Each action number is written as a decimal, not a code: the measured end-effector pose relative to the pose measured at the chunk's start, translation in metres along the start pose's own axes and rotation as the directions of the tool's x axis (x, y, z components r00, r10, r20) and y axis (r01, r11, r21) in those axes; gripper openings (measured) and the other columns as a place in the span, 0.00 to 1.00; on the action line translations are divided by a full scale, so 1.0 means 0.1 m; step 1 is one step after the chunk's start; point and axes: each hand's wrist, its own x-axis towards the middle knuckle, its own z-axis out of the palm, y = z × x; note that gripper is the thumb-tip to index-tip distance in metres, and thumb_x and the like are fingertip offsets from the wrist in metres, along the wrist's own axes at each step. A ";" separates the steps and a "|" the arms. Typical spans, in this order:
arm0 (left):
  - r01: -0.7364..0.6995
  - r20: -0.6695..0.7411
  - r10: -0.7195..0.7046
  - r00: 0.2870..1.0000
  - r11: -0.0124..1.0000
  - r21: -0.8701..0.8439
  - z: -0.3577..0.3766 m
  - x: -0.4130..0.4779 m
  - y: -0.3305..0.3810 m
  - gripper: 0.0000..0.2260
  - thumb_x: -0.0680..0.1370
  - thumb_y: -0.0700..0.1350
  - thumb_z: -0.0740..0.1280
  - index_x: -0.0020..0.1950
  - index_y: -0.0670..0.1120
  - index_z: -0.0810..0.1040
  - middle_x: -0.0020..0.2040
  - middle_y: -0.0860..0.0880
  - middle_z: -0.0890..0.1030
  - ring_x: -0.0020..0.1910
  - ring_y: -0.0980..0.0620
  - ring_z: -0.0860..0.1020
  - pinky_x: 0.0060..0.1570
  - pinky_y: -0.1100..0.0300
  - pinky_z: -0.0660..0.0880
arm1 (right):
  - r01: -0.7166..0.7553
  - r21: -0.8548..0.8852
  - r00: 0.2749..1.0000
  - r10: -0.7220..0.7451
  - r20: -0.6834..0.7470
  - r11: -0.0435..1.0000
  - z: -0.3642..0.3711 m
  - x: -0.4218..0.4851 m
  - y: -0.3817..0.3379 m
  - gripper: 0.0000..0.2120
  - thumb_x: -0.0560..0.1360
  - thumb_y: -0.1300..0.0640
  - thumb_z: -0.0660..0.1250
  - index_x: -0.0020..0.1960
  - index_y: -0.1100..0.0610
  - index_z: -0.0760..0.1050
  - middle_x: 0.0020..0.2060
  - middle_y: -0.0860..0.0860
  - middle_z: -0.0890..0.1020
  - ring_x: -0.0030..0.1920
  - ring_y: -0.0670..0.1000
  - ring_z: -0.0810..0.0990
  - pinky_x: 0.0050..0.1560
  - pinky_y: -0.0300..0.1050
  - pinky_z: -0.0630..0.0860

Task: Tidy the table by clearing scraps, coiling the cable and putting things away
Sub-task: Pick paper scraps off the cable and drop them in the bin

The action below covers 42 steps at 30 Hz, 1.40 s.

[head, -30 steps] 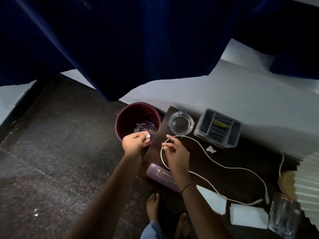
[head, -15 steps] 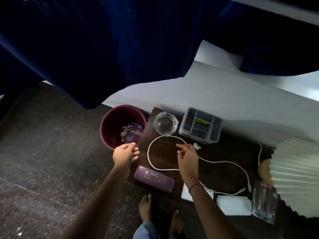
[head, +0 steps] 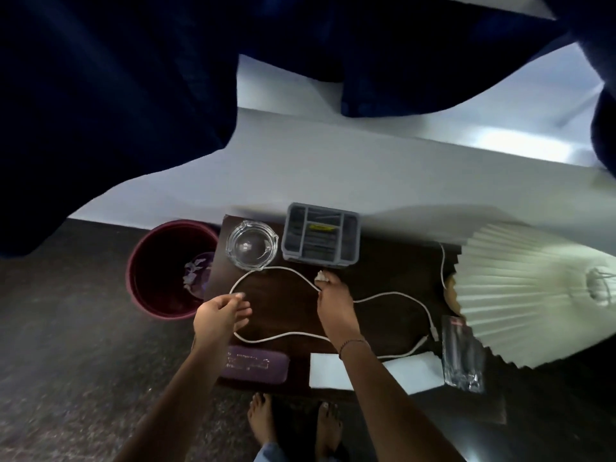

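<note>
Scrap clearing: right hand (head: 333,303) pinches the paper scrap (head: 320,277).
Left hand (head: 220,316) hangs loose, empty; next, carry it left into the bin (head: 143,258).

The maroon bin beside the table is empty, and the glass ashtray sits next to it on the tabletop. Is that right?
Not quite. The maroon bin is not empty: the head view shows pale paper scraps lying in its bottom. The rest holds, since the glass ashtray does sit next to it on the tabletop.
</note>
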 end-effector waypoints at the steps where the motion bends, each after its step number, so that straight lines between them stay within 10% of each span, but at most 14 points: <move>1: -0.003 0.008 0.003 1.000 1.000 -0.001 0.02 -0.01 0.01 0.07 0.79 0.37 0.59 0.51 0.37 0.75 0.37 0.43 0.78 0.36 0.49 0.77 0.23 0.69 0.74 | 0.003 -0.002 1.000 -0.003 0.009 1.000 -0.01 0.01 0.01 0.19 0.77 0.68 0.53 0.67 0.60 0.68 0.68 0.55 0.69 0.66 0.55 0.68 0.67 0.42 0.63; 5: 0.013 0.047 -0.011 0.999 1.000 -0.028 0.09 -0.03 0.06 0.06 0.78 0.36 0.60 0.52 0.36 0.74 0.38 0.42 0.78 0.38 0.49 0.78 0.26 0.70 0.76 | 0.006 0.013 1.000 -0.006 0.013 1.000 -0.07 0.00 0.03 0.19 0.77 0.70 0.52 0.65 0.62 0.68 0.65 0.58 0.70 0.63 0.57 0.71 0.65 0.46 0.68; 11: 0.050 0.146 -0.029 0.989 0.988 -0.143 0.19 -0.14 0.13 0.06 0.75 0.37 0.66 0.50 0.37 0.76 0.41 0.41 0.80 0.38 0.51 0.82 0.34 0.68 0.79 | 0.170 0.288 0.973 -0.113 -0.202 0.943 -0.03 -0.24 -0.34 0.19 0.72 0.73 0.56 0.57 0.61 0.78 0.55 0.56 0.79 0.54 0.51 0.78 0.60 0.28 0.67; 17: -0.099 0.053 0.114 0.992 0.969 -0.225 -0.03 -0.19 0.21 0.04 0.74 0.34 0.66 0.47 0.38 0.79 0.33 0.47 0.84 0.30 0.58 0.82 0.34 0.70 0.78 | 0.207 0.498 0.978 -0.173 -0.114 0.842 0.16 -0.49 -0.94 0.20 0.77 0.68 0.53 0.67 0.59 0.68 0.61 0.55 0.76 0.57 0.43 0.73 0.53 0.15 0.59; 24: -0.199 -0.170 0.163 0.972 0.953 -0.227 -0.55 -0.03 0.37 0.06 0.74 0.35 0.67 0.49 0.36 0.79 0.29 0.51 0.83 0.30 0.59 0.81 0.34 0.70 0.78 | 0.281 0.608 0.950 -0.307 -0.064 0.743 0.39 -0.48 -1.30 0.23 0.75 0.69 0.53 0.68 0.59 0.67 0.61 0.55 0.77 0.58 0.48 0.77 0.60 0.45 0.75; 27: -0.257 -0.268 0.175 0.947 0.915 -0.310 -0.75 0.11 0.55 0.12 0.75 0.33 0.66 0.57 0.31 0.75 0.26 0.54 0.82 0.29 0.60 0.81 0.36 0.70 0.79 | 0.283 0.620 0.948 -0.310 -0.068 0.731 0.44 -0.49 -1.35 0.23 0.75 0.70 0.53 0.67 0.58 0.68 0.59 0.53 0.78 0.52 0.42 0.76 0.57 0.41 0.76; 35: -0.130 -0.319 0.027 0.947 0.944 -0.304 -1.07 0.34 0.64 0.20 0.77 0.38 0.64 0.67 0.33 0.67 0.62 0.35 0.76 0.60 0.42 0.76 0.52 0.54 0.75 | 0.269 0.586 0.958 -0.274 -0.082 0.764 0.50 -0.60 -1.24 0.18 0.74 0.69 0.57 0.59 0.57 0.76 0.56 0.52 0.79 0.55 0.48 0.78 0.60 0.47 0.75; 42: -0.037 -0.229 0.013 0.973 0.994 -0.101 -0.97 0.12 0.19 0.13 0.79 0.38 0.61 0.62 0.35 0.72 0.39 0.46 0.77 0.30 0.57 0.80 0.26 0.70 0.75 | 0.229 0.597 0.973 -0.185 -0.136 0.769 0.42 -0.70 -0.96 0.16 0.74 0.69 0.62 0.57 0.54 0.78 0.48 0.49 0.78 0.46 0.44 0.78 0.49 0.32 0.75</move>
